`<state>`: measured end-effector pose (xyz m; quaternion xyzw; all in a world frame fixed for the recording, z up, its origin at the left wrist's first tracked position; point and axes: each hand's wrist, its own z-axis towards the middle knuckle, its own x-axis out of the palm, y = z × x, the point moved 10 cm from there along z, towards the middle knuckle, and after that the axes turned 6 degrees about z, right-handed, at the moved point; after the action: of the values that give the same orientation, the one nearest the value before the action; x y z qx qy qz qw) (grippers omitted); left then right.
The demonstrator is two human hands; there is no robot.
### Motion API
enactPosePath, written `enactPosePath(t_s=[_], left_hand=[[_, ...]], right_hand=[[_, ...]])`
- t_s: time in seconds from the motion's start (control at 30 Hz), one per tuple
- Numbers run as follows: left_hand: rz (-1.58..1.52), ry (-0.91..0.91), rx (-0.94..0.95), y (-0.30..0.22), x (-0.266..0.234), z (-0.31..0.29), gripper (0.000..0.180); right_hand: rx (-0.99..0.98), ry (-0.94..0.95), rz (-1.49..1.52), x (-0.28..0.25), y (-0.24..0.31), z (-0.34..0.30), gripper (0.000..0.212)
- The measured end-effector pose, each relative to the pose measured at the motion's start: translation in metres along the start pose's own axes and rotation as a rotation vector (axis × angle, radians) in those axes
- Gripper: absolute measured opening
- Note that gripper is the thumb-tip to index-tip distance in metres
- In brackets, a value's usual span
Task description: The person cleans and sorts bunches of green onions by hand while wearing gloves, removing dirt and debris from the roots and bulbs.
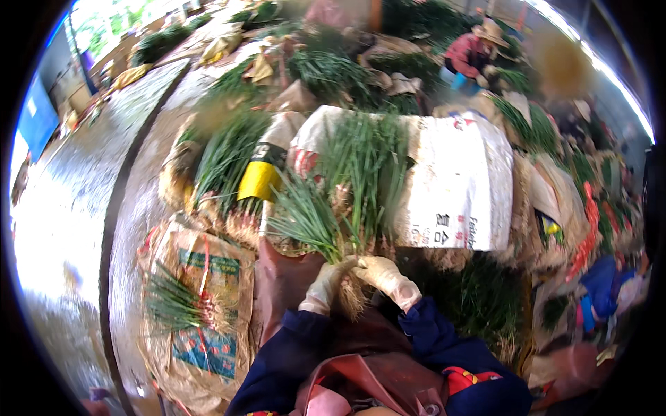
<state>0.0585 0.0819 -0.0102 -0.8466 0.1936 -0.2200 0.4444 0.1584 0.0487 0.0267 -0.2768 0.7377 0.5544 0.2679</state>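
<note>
In front of my apron, both gloved hands are closed around a bunch of green onions (pixel 305 216). Its leaves fan upward and to the left, and its pale roots hang down between the hands. My left hand (pixel 322 286) grips the stems from the left, while my right hand (pixel 386 277) closes on them from the right. Just beyond, more green onions (pixel 371 156) lie on a white printed sack (pixel 451 184). A bundle of green onions (pixel 173 303) bound with red string rests on a tan sack (pixel 239 281) at my left.
Further piles of green onions (pixel 232 156) lie beyond and at my right. A co-worker in a straw hat (pixel 468 52) bends over at the far right; another person in blue (pixel 603 288) is at the right. Wet concrete floor (pixel 76 222) with a dark groove runs along the left.
</note>
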Motion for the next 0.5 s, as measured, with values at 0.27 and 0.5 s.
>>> enactPosePath(t_s=[0.27,0.5], left_hand=[[-0.023,0.005,0.01,0.014,-0.002,0.015,0.03],[-0.083,0.125,0.076,0.015,0.003,0.001,0.03]], right_hand=[[0.029,0.027,-0.085,-0.01,0.009,-0.001,0.029],[-0.014,0.02,-0.177,0.002,0.016,-0.002,0.03]])
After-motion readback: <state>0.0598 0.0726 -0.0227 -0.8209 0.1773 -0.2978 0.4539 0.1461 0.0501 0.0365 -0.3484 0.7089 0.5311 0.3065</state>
